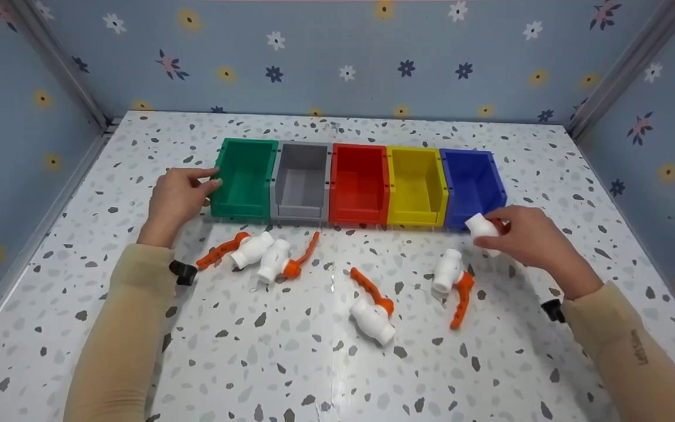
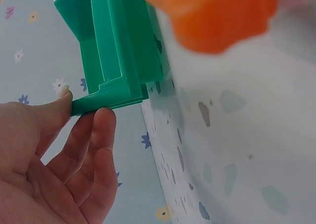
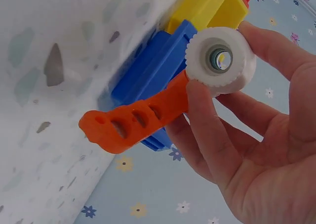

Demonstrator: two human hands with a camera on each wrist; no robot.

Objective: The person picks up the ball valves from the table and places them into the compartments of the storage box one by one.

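Observation:
My right hand (image 1: 528, 237) grips a white ball valve (image 1: 482, 228) with an orange lever, just in front of the blue bin (image 1: 471, 176). The right wrist view shows the valve's round open end (image 3: 217, 58), held between thumb and fingers, and its orange lever (image 3: 133, 117) pointing away from the palm. My left hand (image 1: 176, 196) pinches the side edge of the green bin (image 1: 245, 211); in the left wrist view the thumb lies on one side of the bin wall (image 2: 106, 93) and the fingers on the other.
Grey (image 1: 301, 212), red (image 1: 359, 214) and yellow (image 1: 416, 217) bins stand between the green and blue ones in a row. Several more white valves with orange levers lie on the speckled table in front, one valve (image 1: 372, 321) nearest me. Flowered panels (image 1: 337, 47) enclose the table.

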